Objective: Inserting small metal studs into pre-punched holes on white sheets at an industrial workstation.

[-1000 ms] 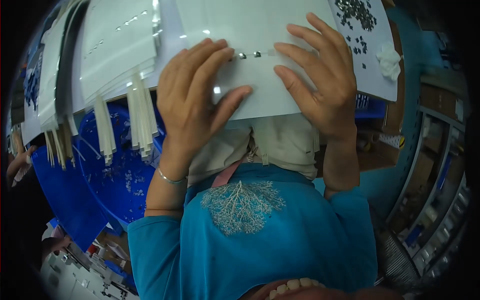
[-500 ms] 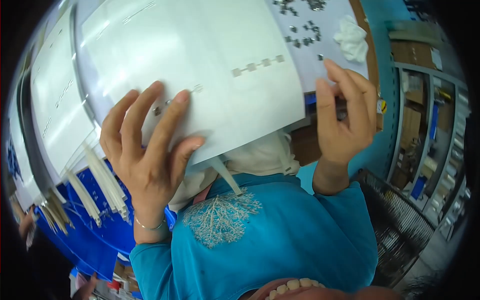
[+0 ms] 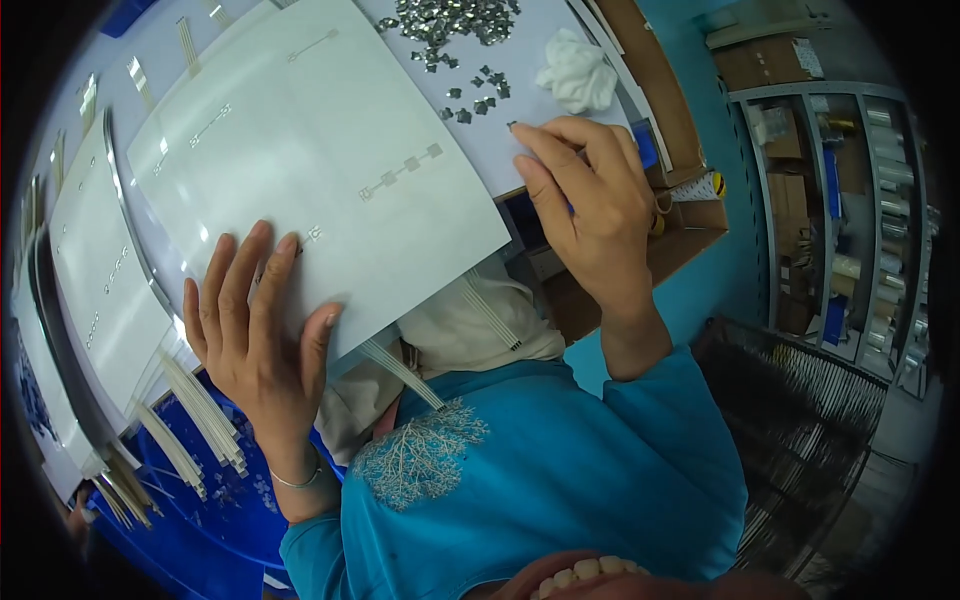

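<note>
A large white sheet [image 3: 310, 150] lies on the table, with short rows of small metal squares [image 3: 402, 170] stuck on it. My left hand [image 3: 262, 330] lies flat on the sheet's near corner, fingers spread, close to a small metal piece. My right hand [image 3: 590, 210] is curled at the table's edge just right of the sheet, its fingertips next to scattered small silver parts [image 3: 470, 100]. A bit of blue shows under its palm; whether it holds anything is unclear. A heap of the same silver parts [image 3: 450, 20] lies farther back.
A wad of white cloth [image 3: 578, 72] sits by the heap. More white sheets [image 3: 100, 270] overlap to the left, with pale strips [image 3: 195, 420] hanging over a blue bin [image 3: 200, 500]. A cardboard box [image 3: 690, 230], metal shelves [image 3: 850, 200] and a wire basket [image 3: 800, 400] stand on the right.
My left hand slid down to the sheet's near corner. My right hand left the sheet and curled at its right edge by the silver parts. The view swung left.
</note>
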Demonstrator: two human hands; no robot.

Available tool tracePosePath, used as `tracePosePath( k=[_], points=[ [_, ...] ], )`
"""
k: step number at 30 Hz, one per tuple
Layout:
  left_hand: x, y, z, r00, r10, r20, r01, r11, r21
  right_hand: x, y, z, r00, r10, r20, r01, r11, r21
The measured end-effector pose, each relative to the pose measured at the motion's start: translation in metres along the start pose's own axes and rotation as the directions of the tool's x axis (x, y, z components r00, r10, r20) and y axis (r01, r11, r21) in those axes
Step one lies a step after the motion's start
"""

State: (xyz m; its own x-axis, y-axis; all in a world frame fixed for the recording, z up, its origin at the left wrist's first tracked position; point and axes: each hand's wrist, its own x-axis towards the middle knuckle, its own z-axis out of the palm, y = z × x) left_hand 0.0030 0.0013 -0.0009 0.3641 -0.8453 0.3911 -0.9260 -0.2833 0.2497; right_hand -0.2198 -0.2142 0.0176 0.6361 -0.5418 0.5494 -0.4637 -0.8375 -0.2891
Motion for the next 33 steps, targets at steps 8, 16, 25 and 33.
tracePosePath(
  k=[8,16,25,33],
  points=[
    [0.0,-0.001,0.001,0.999,0.052,-0.005,-0.051,0.998,0.022,-0.007,0.01,-0.005,0.999,0.014,-0.05,-0.011,0.998,0.054],
    [0.0,0.0,0.002,1.0,0.002,-0.017,-0.002,1.0,-0.001,-0.005,0.009,-0.006,0.999,-0.04,-0.012,0.039,0.999,-0.034],
    [0.004,0.001,-0.003,1.0,0.008,-0.027,-0.009,1.0,-0.023,-0.002,0.011,-0.005,0.998,-0.06,0.024,0.058,0.994,0.09],
    [0.007,-0.001,-0.006,1.0,-0.006,-0.03,0.001,0.985,-0.17,0.052,-0.025,0.019,0.826,-0.535,0.178,0.456,0.82,0.346]
  ],
)
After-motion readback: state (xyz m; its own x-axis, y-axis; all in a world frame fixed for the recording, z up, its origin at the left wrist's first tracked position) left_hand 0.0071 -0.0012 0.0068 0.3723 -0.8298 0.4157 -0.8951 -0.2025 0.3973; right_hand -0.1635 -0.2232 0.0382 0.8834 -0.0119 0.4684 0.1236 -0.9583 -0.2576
